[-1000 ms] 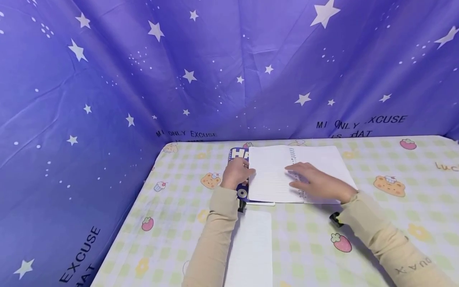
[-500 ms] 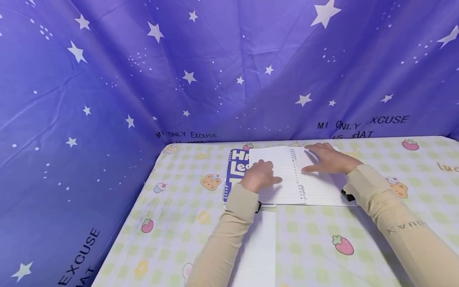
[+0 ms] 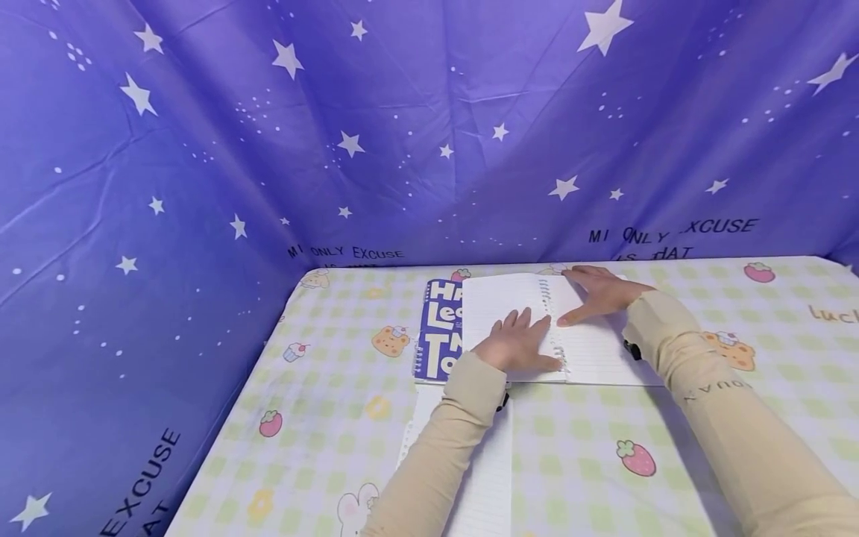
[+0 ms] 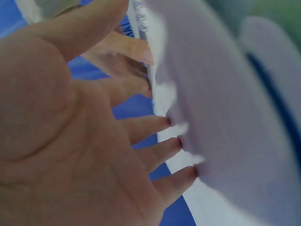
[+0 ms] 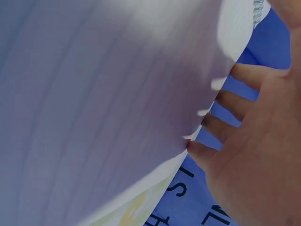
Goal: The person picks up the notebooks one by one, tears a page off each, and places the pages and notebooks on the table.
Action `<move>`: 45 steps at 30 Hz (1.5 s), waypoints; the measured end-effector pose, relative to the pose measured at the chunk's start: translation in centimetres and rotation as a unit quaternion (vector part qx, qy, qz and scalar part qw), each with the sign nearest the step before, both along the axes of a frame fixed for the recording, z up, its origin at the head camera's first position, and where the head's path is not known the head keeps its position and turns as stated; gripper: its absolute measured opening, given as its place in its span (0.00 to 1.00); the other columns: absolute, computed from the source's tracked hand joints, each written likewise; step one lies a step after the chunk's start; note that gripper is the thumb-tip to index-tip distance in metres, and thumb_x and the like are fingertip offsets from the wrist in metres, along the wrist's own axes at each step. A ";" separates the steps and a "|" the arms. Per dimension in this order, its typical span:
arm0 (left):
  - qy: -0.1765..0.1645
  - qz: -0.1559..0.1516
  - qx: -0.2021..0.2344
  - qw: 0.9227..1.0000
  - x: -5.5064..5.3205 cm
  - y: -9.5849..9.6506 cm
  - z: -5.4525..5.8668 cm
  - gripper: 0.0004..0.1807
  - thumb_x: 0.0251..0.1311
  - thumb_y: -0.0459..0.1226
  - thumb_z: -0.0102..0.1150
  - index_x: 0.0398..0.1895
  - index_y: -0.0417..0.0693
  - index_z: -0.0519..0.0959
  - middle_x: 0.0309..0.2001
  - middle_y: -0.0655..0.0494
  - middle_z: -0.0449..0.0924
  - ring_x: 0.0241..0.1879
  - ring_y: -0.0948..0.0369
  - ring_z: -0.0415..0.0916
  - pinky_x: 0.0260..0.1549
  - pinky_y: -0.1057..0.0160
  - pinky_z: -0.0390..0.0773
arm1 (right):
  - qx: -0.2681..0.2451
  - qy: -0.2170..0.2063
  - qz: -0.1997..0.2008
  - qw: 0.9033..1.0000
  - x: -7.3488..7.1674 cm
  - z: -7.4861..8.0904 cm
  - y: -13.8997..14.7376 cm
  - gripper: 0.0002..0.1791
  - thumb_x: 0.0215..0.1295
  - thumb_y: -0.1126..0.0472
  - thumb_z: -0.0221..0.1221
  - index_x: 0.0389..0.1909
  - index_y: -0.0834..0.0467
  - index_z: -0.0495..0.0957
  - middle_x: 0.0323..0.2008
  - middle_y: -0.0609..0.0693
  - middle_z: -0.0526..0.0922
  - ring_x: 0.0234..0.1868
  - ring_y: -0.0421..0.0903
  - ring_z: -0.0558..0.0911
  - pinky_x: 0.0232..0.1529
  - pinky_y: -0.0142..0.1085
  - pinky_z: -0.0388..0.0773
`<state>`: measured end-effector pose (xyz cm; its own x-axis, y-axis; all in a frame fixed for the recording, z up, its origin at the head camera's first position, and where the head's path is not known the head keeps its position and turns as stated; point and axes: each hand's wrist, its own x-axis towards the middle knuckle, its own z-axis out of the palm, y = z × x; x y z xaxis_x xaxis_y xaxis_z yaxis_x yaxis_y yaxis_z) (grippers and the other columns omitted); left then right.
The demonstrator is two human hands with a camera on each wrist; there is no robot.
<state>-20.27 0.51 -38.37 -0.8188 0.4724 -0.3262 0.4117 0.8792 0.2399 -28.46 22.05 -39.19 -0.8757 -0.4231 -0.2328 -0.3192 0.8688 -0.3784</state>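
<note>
An open spiral notebook [image 3: 496, 298] with white lined pages lies toward the back of the table, its coil running down the middle. My left hand [image 3: 515, 344] rests on the left page with fingers spread, thumb toward the coil. On the right page lies my right hand [image 3: 600, 291], fingers extended near the top and thumb by the coil. The left wrist view shows straight fingers [image 4: 155, 153] touching the paper. In the right wrist view, the fingertips [image 5: 229, 101] also meet the page. Neither hand grips anything.
A blue notebook [image 3: 436, 335] with large white lettering lies partly under the open one's left side. Loose lined paper [image 3: 493, 462] with a holed edge lies in front, partly behind my left forearm. A purple star-patterned curtain [image 3: 403, 149] hangs behind the checked tablecloth [image 3: 577, 462].
My left hand has moved right from the notebook's left edge onto its page, uncovering the blue cover. My right hand has shifted up from the coil to the right page's upper part.
</note>
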 end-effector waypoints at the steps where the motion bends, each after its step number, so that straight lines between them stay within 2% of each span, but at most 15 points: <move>1: -0.002 0.000 -0.003 1.000 0.0 0.0 -0.1 0.44 0.66 0.63 0.51 0.80 0.62 0.49 0.80 0.52 0.42 0.79 0.53 0.41 0.77 0.54 0.47 | 0.004 0.002 0.000 1.000 0.0 0.0 0.0 0.64 0.50 0.35 0.70 0.75 0.70 0.49 0.73 0.76 0.45 0.72 0.76 0.46 0.68 0.73 0.44; 7: 0.006 -0.001 -0.024 1.000 -0.1 0.1 -0.4 0.46 0.66 0.64 0.50 0.80 0.57 0.48 0.80 0.55 0.42 0.79 0.56 0.40 0.77 0.57 0.46 | 0.013 0.025 0.004 1.000 -0.2 -0.2 0.2 0.64 0.49 0.33 0.69 0.75 0.70 0.52 0.73 0.74 0.50 0.72 0.76 0.50 0.69 0.71 0.47; 13: 0.005 0.006 -0.017 1.000 -0.2 0.0 -0.8 0.47 0.65 0.65 0.50 0.80 0.55 0.49 0.80 0.55 0.42 0.79 0.56 0.40 0.77 0.57 0.44 | 0.021 0.054 0.013 0.998 -0.1 -0.3 0.0 0.63 0.49 0.30 0.68 0.72 0.71 0.56 0.71 0.72 0.58 0.71 0.73 0.56 0.67 0.73 0.45; 17: 0.000 0.003 -0.007 1.000 -0.3 -0.1 -0.9 0.47 0.65 0.64 0.50 0.80 0.55 0.49 0.80 0.55 0.42 0.79 0.56 0.39 0.78 0.57 0.44 | 0.045 0.074 0.016 0.996 0.1 -0.2 -0.1 0.63 0.48 0.27 0.66 0.71 0.71 0.60 0.70 0.73 0.60 0.70 0.73 0.58 0.66 0.75 0.44; 21: 0.004 -0.004 -0.002 1.000 -0.5 -0.4 -1.0 0.46 0.65 0.64 0.49 0.80 0.56 0.49 0.80 0.55 0.43 0.79 0.57 0.39 0.78 0.57 0.44 | 0.064 0.098 0.012 0.993 0.3 -0.1 -0.1 0.63 0.47 0.24 0.64 0.70 0.70 0.63 0.68 0.73 0.64 0.69 0.73 0.60 0.66 0.74 0.48; 23: 0.018 -0.012 -0.008 1.000 -0.7 -0.5 -1.0 0.45 0.66 0.64 0.49 0.80 0.56 0.51 0.80 0.56 0.45 0.79 0.57 0.41 0.77 0.58 0.47 | 0.065 0.119 0.010 0.991 0.3 -0.1 0.0 0.61 0.47 0.25 0.65 0.69 0.68 0.65 0.66 0.73 0.66 0.67 0.72 0.62 0.65 0.74 0.53; 26: 0.043 -0.022 -0.016 0.999 -0.9 -0.5 -1.0 0.42 0.67 0.63 0.49 0.79 0.56 0.55 0.79 0.57 0.49 0.78 0.57 0.46 0.76 0.58 0.51 | 0.057 0.137 0.003 0.989 0.6 -0.1 0.2 0.56 0.50 0.29 0.67 0.68 0.68 0.67 0.65 0.73 0.65 0.66 0.72 0.63 0.63 0.73 0.58; 28: 0.052 -0.026 -0.020 0.998 -1.0 -0.5 -1.0 0.40 0.68 0.62 0.49 0.78 0.56 0.56 0.79 0.57 0.51 0.78 0.57 0.48 0.76 0.58 0.53 | 0.051 0.154 0.001 0.987 0.9 -0.1 0.4 0.50 0.54 0.36 0.68 0.66 0.69 0.68 0.65 0.73 0.65 0.65 0.73 0.64 0.62 0.72 0.62; 30: 0.049 -0.024 -0.014 0.998 -1.2 -0.5 -1.1 0.39 0.69 0.60 0.48 0.78 0.55 0.55 0.79 0.56 0.50 0.78 0.57 0.46 0.76 0.57 0.51 | 0.047 0.169 0.003 0.984 1.2 -0.1 0.7 0.44 0.58 0.45 0.69 0.65 0.71 0.68 0.64 0.74 0.66 0.63 0.74 0.66 0.62 0.70 0.64; 33: 0.033 -0.022 0.001 0.999 -1.5 -0.4 -1.2 0.39 0.71 0.59 0.46 0.79 0.56 0.52 0.80 0.55 0.45 0.79 0.55 0.41 0.77 0.55 0.45 | 0.039 0.207 0.007 0.977 1.5 -0.2 1.2 0.30 0.62 0.60 0.65 0.61 0.72 0.72 0.58 0.73 0.73 0.59 0.72 0.72 0.59 0.66 0.70; 36: 0.025 -0.019 0.014 0.999 -1.7 -0.5 -1.2 0.39 0.71 0.58 0.46 0.80 0.58 0.50 0.80 0.55 0.43 0.79 0.54 0.37 0.78 0.53 0.41 | 0.033 0.234 0.005 0.972 2.1 0.0 1.5 0.20 0.63 0.70 0.59 0.56 0.71 0.76 0.52 0.70 0.81 0.54 0.69 0.78 0.54 0.62 0.75; 40: 0.032 -0.004 0.012 0.999 -1.5 -0.6 -1.3 0.37 0.71 0.59 0.45 0.79 0.63 0.52 0.80 0.54 0.43 0.79 0.52 0.37 0.78 0.51 0.40 | 0.028 0.252 0.003 0.967 3.0 0.3 1.4 0.12 0.64 0.75 0.56 0.44 0.64 0.84 0.41 0.62 0.86 0.42 0.62 0.84 0.39 0.55 0.81; 43: 0.033 0.013 0.008 0.999 -1.4 -0.6 -1.4 0.36 0.70 0.60 0.45 0.79 0.67 0.52 0.80 0.55 0.43 0.79 0.52 0.37 0.78 0.49 0.41 | 0.032 0.263 0.017 0.964 3.7 0.4 1.3 0.12 0.64 0.76 0.55 0.33 0.59 0.84 0.33 0.56 0.86 0.33 0.54 0.83 0.28 0.48 0.78; 45: 0.032 0.017 0.007 0.999 -1.3 -0.6 -1.3 0.36 0.71 0.61 0.44 0.79 0.68 0.52 0.80 0.55 0.42 0.79 0.52 0.37 0.77 0.48 0.41 | 0.035 0.274 0.026 0.961 4.3 0.5 1.2 0.13 0.63 0.76 0.56 0.26 0.57 0.81 0.28 0.53 0.84 0.29 0.50 0.80 0.25 0.45 0.75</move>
